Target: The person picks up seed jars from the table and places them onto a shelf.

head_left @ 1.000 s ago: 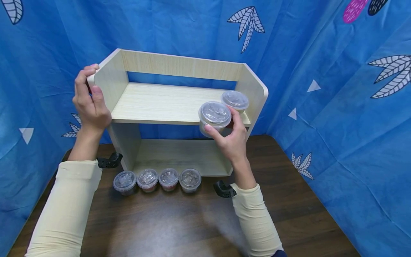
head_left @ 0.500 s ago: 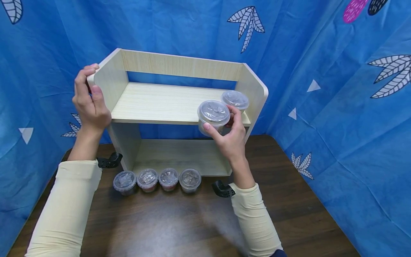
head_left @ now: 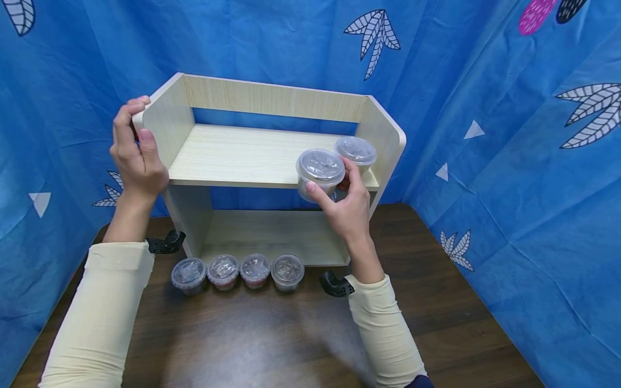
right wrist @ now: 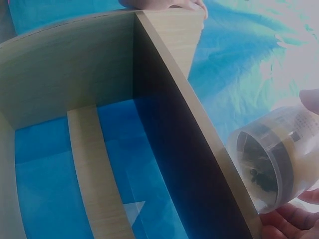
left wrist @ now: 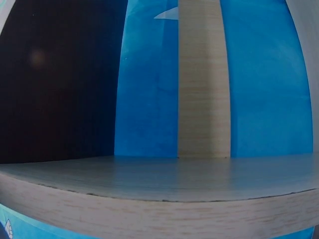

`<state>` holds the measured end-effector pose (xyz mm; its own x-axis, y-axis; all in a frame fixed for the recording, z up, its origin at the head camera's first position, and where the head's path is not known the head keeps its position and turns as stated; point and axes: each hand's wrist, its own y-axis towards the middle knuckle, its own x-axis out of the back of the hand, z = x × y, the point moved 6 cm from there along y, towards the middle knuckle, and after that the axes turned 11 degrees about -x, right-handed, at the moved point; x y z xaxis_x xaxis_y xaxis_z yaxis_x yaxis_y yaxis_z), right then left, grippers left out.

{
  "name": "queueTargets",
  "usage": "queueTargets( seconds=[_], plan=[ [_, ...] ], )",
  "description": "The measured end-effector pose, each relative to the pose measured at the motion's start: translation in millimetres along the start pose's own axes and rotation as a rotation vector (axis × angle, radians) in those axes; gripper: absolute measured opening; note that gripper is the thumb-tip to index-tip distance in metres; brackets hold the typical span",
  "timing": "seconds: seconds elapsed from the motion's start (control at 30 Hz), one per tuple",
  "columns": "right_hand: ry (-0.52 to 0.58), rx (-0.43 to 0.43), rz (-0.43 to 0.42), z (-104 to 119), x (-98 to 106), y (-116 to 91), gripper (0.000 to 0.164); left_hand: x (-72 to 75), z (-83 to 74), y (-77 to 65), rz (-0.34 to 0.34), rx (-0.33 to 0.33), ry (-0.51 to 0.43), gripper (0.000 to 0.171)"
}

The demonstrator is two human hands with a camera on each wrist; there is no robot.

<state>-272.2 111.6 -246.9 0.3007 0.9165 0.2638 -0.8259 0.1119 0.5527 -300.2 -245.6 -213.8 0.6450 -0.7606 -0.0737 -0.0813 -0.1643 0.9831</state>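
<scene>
My right hand holds a clear plastic tub with a lid, thumb on its near side and fingers on its right. The tub overlaps the front edge of the upper board in the head view. In the right wrist view its dark-looking base is right at the board's edge. A second lidded tub stands behind it on the upper board, by the right side panel. My left hand grips the upper front edge of the left side panel of the pale wooden shelf unit.
Several smaller lidded tubs stand in a row on the dark wooden table, just before the lower board. Blue patterned cloth hangs behind and at both sides. The right side panel rises beside the second tub.
The held tub and my right hand have shifted slightly left and up in the head view. My left hand and the shelf unit have stayed in place.
</scene>
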Motion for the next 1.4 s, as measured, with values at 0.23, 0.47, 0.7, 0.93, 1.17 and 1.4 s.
queueTargets(
  seconds=[0.23, 0.47, 0.7, 0.93, 1.17, 1.4],
  plan=[
    [-0.009, -0.017, 0.02, 3, -1, 2, 0.072, -0.5, -0.4, 0.3, -0.006, 0.001, -0.004, 0.041],
    [-0.031, -0.034, 0.038, 6, -3, 4, 0.072, 0.1, -0.4, -0.4, -0.006, 0.005, -0.001, 0.041],
    [-0.063, -0.047, 0.068, 9, -6, 5, 0.07, 0.3, -0.1, -0.3, -0.004, 0.005, -0.002, 0.041],
    [-0.08, -0.07, 0.082, 9, -9, 7, 0.069, -0.1, 0.0, 0.1, -0.005, 0.005, -0.004, 0.041],
    [-0.081, -0.09, 0.079, 8, -10, 8, 0.069, -0.1, 0.8, -0.4, -0.005, 0.009, -0.004, 0.041],
    [-0.085, -0.088, 0.079, 9, -12, 8, 0.068, 0.1, 0.9, -0.8, -0.012, 0.011, -0.009, 0.041]
  ],
)
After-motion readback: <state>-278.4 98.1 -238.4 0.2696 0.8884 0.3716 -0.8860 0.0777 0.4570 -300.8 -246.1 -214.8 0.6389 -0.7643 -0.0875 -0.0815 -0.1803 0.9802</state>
